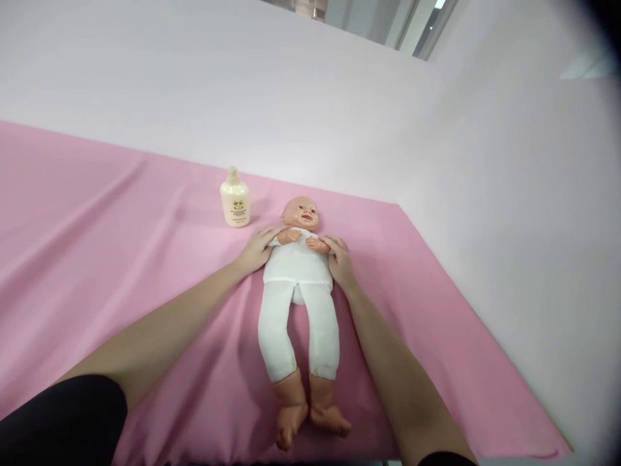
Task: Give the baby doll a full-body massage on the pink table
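A baby doll (298, 272) in a white soft body lies on its back on a pink cloth (121, 259), head away from me, bare plastic feet toward me. My left hand (257, 249) rests against the doll's upper body on its left side, fingers by the shoulder. On the other side, my right hand (339, 259) presses against the doll's torso, fingertips near its arm. Both hands touch the doll's sides; neither lifts it. A cream lotion bottle (235, 199) stands upright just beyond my left hand, left of the doll's head.
The pink cloth covers the surface out to its right edge (460, 285) and front right corner. White walls stand behind and to the right. Wrinkles run across the cloth at the left.
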Available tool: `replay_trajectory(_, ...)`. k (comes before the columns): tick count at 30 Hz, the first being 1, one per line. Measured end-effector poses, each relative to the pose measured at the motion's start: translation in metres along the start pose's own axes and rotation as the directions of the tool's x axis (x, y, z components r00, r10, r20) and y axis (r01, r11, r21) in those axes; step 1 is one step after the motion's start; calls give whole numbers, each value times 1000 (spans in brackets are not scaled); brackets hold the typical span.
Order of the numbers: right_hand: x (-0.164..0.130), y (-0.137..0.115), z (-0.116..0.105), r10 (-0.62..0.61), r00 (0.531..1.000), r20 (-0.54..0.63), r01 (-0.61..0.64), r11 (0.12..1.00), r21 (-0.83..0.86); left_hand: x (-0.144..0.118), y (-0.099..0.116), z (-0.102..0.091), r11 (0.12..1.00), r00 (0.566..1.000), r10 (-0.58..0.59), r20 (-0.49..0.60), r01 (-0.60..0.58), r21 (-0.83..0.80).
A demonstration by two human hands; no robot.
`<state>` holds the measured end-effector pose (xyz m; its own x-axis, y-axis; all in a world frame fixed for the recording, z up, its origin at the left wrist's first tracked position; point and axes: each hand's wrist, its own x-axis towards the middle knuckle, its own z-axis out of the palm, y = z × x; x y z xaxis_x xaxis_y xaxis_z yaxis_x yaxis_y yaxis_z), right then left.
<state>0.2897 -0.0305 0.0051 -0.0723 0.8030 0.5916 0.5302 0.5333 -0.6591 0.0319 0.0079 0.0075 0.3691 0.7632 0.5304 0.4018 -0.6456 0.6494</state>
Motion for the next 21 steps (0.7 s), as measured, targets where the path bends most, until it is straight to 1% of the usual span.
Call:
replay_trajectory(2, 0, 0, 0, -5, 1000, -5, 5, 1000, -5, 0, 0, 0, 1000, 1000, -7, -13, 7, -2)
replay_trajectory(5, -1, -1, 0, 21, 999, -44, -20, 999, 33, -1, 1, 0, 999, 997, -34, -65, 33, -17)
replay_trajectory(7, -1, -1, -1, 76, 992, -96, -68, 994, 83, -1, 2, -1, 998, 990, -53, -129, 48, -46)
replay_trajectory(9, -1, 0, -2, 149, 978, -150, -128, 982, 142, -1, 0, -1, 993, 973, -93, -213, 76, -88)
replay_trajectory(12, 0, 5, -5, 249, 940, -231, -199, 955, 220, -1, -5, -1, 967, 917, -205, -343, 134, -218)
replay_trajectory(14, 1, 10, -7, 278, 910, -308, -203, 945, 255, 0, -10, -1, 925, 869, -294, -398, 153, -349)
replay_trajectory(17, 2, 20, -10, 307, 866, -396, -195, 934, 299, 2, -16, -2, 846, 790, -423, -444, 167, -507)
replay_trajectory(19, 1, 28, -10, 367, 837, -407, -234, 911, 339, 3, -19, -2, 805, 741, -490, -459, 184, -564)
replay_trajectory(21, 0, 35, -9, 429, 808, -404, -284, 884, 372, 3, -21, -3, 771, 702, -545, -458, 206, -602)
